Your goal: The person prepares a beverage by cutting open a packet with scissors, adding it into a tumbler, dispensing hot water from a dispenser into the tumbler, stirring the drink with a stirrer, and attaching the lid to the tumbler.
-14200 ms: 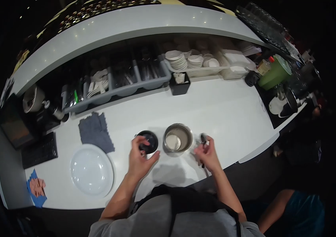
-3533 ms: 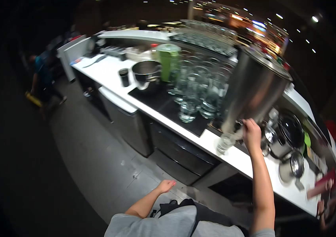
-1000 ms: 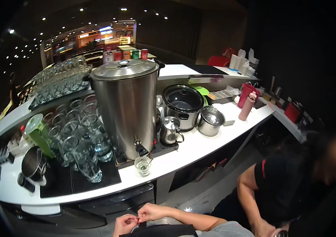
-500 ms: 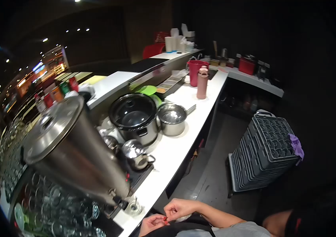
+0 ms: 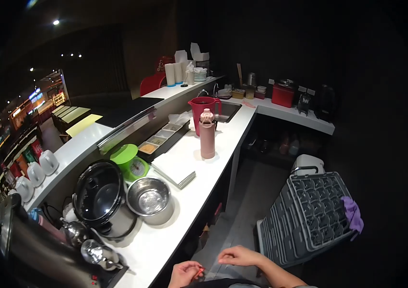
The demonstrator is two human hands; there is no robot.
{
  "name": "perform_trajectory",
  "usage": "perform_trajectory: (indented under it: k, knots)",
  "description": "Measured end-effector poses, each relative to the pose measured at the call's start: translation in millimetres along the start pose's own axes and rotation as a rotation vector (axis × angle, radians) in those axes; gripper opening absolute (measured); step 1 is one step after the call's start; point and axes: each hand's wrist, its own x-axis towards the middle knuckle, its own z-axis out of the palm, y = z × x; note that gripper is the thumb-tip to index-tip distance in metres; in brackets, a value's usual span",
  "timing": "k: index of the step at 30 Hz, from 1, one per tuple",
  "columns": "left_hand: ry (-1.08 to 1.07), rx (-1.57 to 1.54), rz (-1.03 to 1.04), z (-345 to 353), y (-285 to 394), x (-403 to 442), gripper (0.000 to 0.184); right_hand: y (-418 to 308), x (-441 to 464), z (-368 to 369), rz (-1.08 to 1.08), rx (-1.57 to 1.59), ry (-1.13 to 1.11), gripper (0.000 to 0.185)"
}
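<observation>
The left hand (image 5: 187, 274) is mostly closed, pinching a small, bright red item (image 5: 198, 272) at its fingertips, just in front of the person's body and below the bench (image 5: 180, 224). Half a second ago both hands met at it; now the right hand (image 5: 240, 256) is apart, loosely curled, its contents impossible to tell. The item's shape is too small to make out.
</observation>
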Motion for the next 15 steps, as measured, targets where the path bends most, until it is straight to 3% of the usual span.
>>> perform_trajectory:
  k: [1,3,6,8,15]
  knots:
    - [0.093,-0.032,-0.041,11.7,-2.3,21.6,0.014,9.7,-7.2,-25.7,0.074,-0.057,-0.006,0.031]
    - [0.044,-0.09,-0.008,1.5,-14.4,65.2,0.009,27.0,-16.1,-72.9,0.216,-0.175,-0.013,0.036]
    - [0.05,-0.303,0.022,15.7,0.7,122.6,0.006,48.6,-18.1,-129.9,0.236,-0.211,-0.055,0.038]
    - [0.025,-0.224,-0.007,20.8,10.4,165.3,0.005,63.3,-4.3,-165.6,0.27,-0.249,-0.093,0.041]
    - [-0.329,-0.491,0.11,64.0,21.3,350.7,0.008,130.6,79.5,-304.9,0.311,-0.308,-0.12,0.047]
